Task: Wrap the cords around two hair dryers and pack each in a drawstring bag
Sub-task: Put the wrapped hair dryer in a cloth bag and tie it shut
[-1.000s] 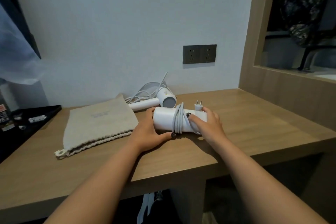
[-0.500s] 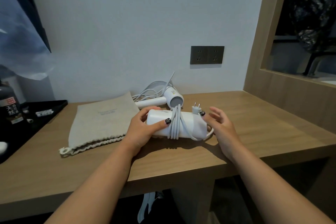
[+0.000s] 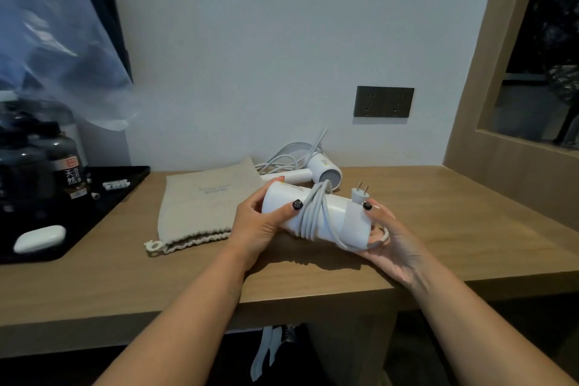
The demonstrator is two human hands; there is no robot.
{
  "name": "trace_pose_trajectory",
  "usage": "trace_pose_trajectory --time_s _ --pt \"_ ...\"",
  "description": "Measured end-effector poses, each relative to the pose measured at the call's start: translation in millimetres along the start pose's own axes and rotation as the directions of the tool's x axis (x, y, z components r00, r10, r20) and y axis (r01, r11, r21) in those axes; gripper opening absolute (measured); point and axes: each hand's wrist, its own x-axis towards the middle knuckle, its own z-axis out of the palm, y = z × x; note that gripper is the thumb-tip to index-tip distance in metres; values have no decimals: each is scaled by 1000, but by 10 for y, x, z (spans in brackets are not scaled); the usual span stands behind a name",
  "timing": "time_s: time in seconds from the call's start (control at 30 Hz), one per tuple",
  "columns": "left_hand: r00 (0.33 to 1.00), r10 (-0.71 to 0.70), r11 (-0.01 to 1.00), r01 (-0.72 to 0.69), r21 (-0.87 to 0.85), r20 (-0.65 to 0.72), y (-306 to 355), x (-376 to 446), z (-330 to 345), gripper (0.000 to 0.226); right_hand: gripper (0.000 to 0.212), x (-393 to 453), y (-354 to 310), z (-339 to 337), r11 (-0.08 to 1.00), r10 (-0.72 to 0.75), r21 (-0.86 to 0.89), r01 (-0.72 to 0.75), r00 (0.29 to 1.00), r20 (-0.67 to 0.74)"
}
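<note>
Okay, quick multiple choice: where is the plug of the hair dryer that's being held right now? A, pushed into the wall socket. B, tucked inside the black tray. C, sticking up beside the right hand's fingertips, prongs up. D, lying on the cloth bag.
C: the plug stands prongs-up at the end of the wrapped hair dryer, just by the right hand, clear of the wall socket.

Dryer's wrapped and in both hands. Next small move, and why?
Probably free one hand, likely the left, to open the bag. The cord is already coiled round the held dryer, the plug sticks up loose by the right hand, and the bag lies flat on the desk.
</note>
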Motion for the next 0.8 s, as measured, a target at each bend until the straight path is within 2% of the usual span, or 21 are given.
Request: trace_pose_trajectory --time_s 0.07,0.13,0.27,0.33,0.4,0.43,0.5,0.53,0.63,0.73,0.8 --pt "999 44 997 -42 71 -23 -17 0 -3 66 67 -36 20 64 999 -28 -21 28 999 -20" --pt "990 131 968 -118 221 -48 -46 -25 2 65 50 -53 51 107 997 -73 -15 72 997 -41" --pt "934 341 759 -203 619 -111 -66 -174 -63 60 55 -106 124 192 990 -128 -64 125 991 -45" --pt "869 461 615 -168 770 -178 15 -291 -150 43 59 -152 141 227 983 -146 -118 140 988 -51" --pt "835 514 495 -105 862 -194 90 -357 -319 22 64 -186 154 246 979 -163 -135 151 984 -77" --pt "847 509 383 -65 922 -152 125 -367 -431 15 65 -203 164 248 979 -171 -127 158 980 -97" --pt "921 387 119 10 993 -55 161 -345 -660 29 61 -237 185 250 977 -197 -105 184 970 -139" --pt "955 293 66 32 997 -50 189 -340 -748 37 57 -261 195 255 975 -214 -98 200 964 -156" --pt "992 49 72 111 991 -115 295 -397 -794 35 53 -375 227 275 958 -275 -133 252 941 -199" --pt "996 2 77 92 993 -93 380 -444 -742 24 52 -522 299 259 941 -331 -149 304 920 -210" --pt "996 -34 145 90 985 -86 463 -460 -678 16 51 -622 395 232 943 -332 -103 317 919 -212"
